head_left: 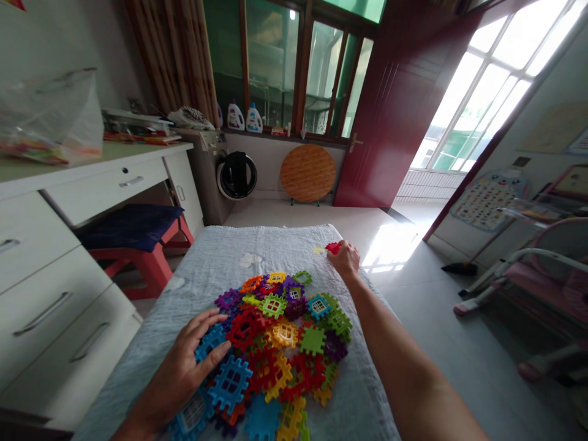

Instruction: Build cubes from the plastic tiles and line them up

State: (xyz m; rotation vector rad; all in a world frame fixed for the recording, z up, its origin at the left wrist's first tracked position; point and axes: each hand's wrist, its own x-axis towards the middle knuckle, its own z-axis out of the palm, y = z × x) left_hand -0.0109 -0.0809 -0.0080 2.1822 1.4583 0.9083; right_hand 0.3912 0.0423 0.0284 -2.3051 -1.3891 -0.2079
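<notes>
A heap of interlocking plastic building pieces (285, 334) in red, blue, green, yellow, orange and purple lies on the cloth-covered table (220, 251). Many are square with notched edges, some with window grids. My left hand (188, 355) rests at the heap's left side, fingers apart, touching blue pieces (230, 381). At the far right corner of the table, my right hand (345, 257) is closed on a red building piece (333, 247), which shows only in part beyond the fingers. A green piece (302, 277) lies at the heap's far edge.
Left of the table stands a red stool (158, 269) with a dark cushion, beside a white desk (82, 190). A washing machine (211, 177) and a round wooden tabletop (308, 173) are at the back. A pink chair (551, 269) stands at right.
</notes>
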